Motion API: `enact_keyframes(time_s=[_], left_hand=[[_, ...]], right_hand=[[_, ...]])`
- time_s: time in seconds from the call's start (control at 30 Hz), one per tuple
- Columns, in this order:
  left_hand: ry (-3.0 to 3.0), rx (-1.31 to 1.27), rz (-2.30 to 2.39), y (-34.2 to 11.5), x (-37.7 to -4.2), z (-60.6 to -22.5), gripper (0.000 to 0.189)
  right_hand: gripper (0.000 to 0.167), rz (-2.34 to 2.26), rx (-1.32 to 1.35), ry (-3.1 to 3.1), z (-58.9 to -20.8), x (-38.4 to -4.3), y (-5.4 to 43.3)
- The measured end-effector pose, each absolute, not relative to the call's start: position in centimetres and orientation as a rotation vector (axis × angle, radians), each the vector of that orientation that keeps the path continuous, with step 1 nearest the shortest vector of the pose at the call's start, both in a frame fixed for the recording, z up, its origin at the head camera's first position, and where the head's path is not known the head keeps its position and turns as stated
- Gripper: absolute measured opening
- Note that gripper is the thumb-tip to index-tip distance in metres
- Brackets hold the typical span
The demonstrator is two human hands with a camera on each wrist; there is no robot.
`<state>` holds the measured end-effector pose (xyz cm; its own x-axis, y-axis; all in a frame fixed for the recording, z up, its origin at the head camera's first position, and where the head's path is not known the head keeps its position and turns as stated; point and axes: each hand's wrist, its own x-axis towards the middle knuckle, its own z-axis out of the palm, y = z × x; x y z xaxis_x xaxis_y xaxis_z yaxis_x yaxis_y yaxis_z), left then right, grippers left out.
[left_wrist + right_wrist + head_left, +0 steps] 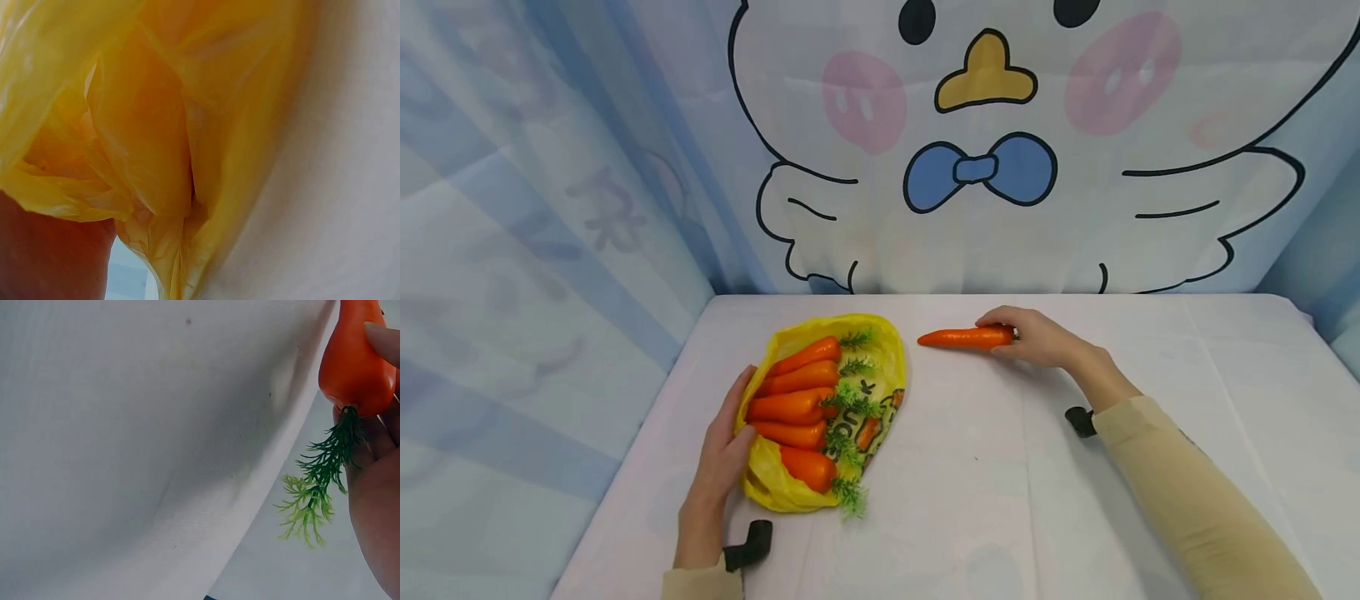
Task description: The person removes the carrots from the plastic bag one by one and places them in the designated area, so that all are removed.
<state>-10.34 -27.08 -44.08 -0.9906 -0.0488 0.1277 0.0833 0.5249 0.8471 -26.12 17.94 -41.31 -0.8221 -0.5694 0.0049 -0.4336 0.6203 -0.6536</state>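
In the head view, my right hand (pixel 1033 337) grips a single orange carrot (pixel 962 337) at its thick end, the tip pointing left. The right wrist view shows that carrot (pixel 356 362) between thumb and fingers, its feathery green top (pixel 325 462) hanging free beside the palm. On the left, my left hand (pixel 726 454) holds the near-left edge of a yellow plastic bag (pixel 891 350), thumb on the rim. Several more carrots (pixel 793 406) lie side by side in the bag, green tops toward the right. Thin, creased yellow plastic (pixel 144 125) fills most of the left wrist view.
A white cloth (pixel 955 467) covers the table. Behind it hangs a curtain (pixel 985 242) with a cartoon figure and blue bow tie, and a pale blue curtain (pixel 550 292) stands along the left side. Dark wrist cameras sit at both sleeve cuffs.
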Motion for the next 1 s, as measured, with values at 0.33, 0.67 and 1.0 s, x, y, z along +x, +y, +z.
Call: enact_keyframes(time_s=[0.33, 0.67, 1.0], left_hand=[[-2.622, -0.038, -1.471, -27.09, -10.30, -44.13, 0.080], [-2.623, -0.027, -1.471, -27.06, -10.35, -44.05, 0.081], [-2.632, -0.016, -1.463, -27.04, -10.27, -44.07, 0.080]], right_hand=[[0.043, -0.948, -0.770, 2.650, -42.30, -26.52, 18.05], [0.045, -0.955, -0.771, 2.654, -42.17, -26.58, 18.07], [0.050, -0.969, -0.806, 2.657, -41.90, -26.44, 18.27]])
